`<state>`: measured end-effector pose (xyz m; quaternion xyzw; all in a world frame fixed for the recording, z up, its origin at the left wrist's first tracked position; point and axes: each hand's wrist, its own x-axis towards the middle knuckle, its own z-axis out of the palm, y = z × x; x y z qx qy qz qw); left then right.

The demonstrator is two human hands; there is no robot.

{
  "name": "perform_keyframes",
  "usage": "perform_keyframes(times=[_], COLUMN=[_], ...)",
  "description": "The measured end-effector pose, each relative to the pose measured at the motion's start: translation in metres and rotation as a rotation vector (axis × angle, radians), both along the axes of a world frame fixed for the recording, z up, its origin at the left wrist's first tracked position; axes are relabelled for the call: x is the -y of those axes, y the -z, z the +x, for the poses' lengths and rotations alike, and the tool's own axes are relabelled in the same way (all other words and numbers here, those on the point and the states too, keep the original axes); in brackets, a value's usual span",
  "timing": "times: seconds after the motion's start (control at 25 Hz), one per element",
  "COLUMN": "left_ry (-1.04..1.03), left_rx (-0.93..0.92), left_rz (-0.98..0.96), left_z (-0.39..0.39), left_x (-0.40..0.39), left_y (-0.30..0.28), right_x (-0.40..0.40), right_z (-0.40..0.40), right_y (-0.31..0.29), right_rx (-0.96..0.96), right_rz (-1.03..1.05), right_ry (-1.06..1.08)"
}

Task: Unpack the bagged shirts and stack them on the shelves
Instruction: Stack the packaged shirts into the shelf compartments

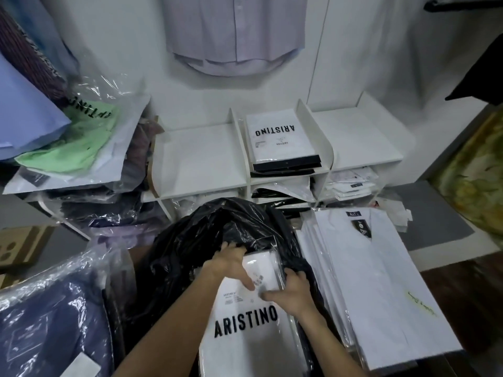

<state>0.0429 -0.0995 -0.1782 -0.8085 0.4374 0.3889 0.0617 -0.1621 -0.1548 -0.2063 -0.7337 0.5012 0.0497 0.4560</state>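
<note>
both hands on the white packaged shirt [245, 330], left grip [228, 263] clutching its top edge inside the black bag [190, 240], right grip [292, 291] pinching its right edge, white shelves [198, 156] beyond

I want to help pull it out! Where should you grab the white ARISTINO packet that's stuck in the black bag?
Probably by the two long side edges of the ARISTINO packet, from the near end. It lies flat with its far end inside the black bag, so only the near part shows.
</note>
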Motion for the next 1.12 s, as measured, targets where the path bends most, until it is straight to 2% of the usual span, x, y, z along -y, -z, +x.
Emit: perform_keyframes(times=[0.28, 0.52, 0.68, 0.76, 0.88, 1.0, 1.12], left_ry=[0.048, 0.153, 0.04, -0.014, -0.02, -0.053, -0.03], left_rx=[0.016, 0.054, 0.038, -0.044, -0.134, -0.163, -0.159], left_rz=[-0.152, -0.214, -0.365, -0.337, -0.171, -0.168, -0.247], left_z=[-0.006, 0.005, 0.011, 0.015, 0.015, 0.016, 0.022], left_x=[-0.016, 0.0, 0.01, 0.011, 0.008, 0.003, 0.002], left_y=[0.011, 0.005, -0.001, -0.002, -0.005, -0.011, -0.03], right_x=[-0.012, -0.007, -0.005, -0.006, -0.007, -0.011, -0.011], right_z=[0.004, -0.003, -0.012, -0.011, -0.006, 0.0, 0.007], right_y=[-0.007, -0.011, -0.005, 0.0, 0.003, -0.007, -0.024], right_rx=[-0.078, 0.111, 0.165, 0.186, 0.224, 0.31, 0.347], right_rz=[-0.002, 0.205, 0.285, 0.306, 0.299, 0.315, 0.25], right_ry=[-0.038, 0.146, 0.157, 0.189, 0.248, 0.252, 0.121])
